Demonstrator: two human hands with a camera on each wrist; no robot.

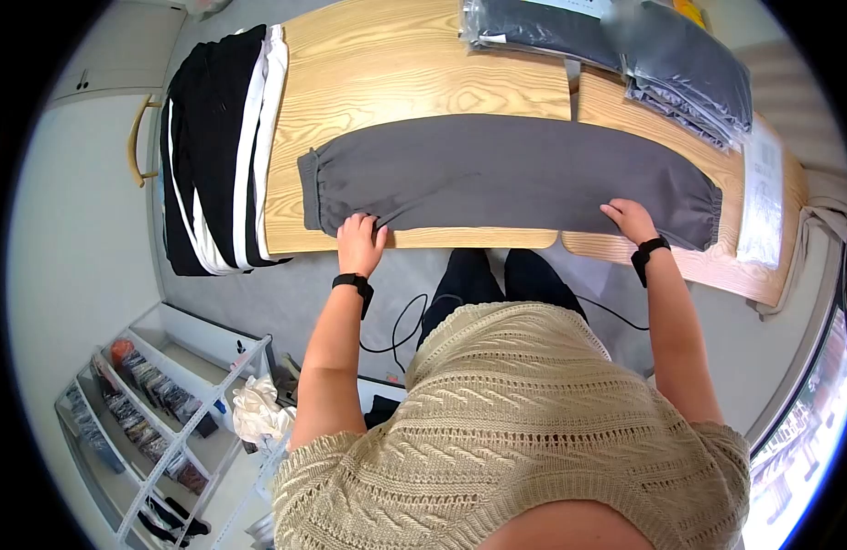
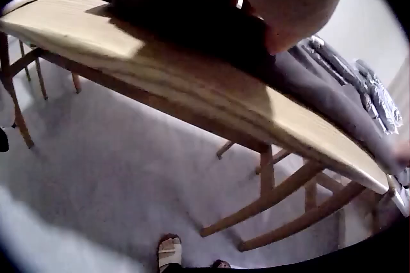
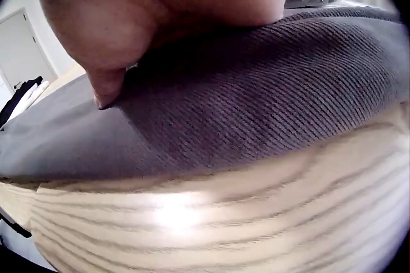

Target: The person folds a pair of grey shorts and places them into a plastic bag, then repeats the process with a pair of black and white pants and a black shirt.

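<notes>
Grey sweatpants [image 1: 524, 170], folded lengthwise into a long strip, lie across the wooden table [image 1: 378, 78]. Their gathered waistband [image 1: 310, 188] is at the left end and an elastic cuff [image 1: 714, 220] at the right. At the near edge, close to the waistband, my left hand [image 1: 360, 246] rests on the cloth with bent fingers and the thumb spread; small creases show beside it. Toward the cuff end, my right hand [image 1: 632, 221] lies on the fabric. The right wrist view shows its thumb [image 3: 107, 87] touching the ribbed-looking cloth, its other fingers hidden behind the palm.
Black and white garments [image 1: 217, 151] are piled at the table's left end. Plastic-bagged dark clothes [image 1: 685, 69] stand at the back right, and a flat clear packet [image 1: 761, 197] lies at the right end. A shelf unit [image 1: 167, 412] stands lower left; a black cable [image 1: 396, 335] crosses the floor.
</notes>
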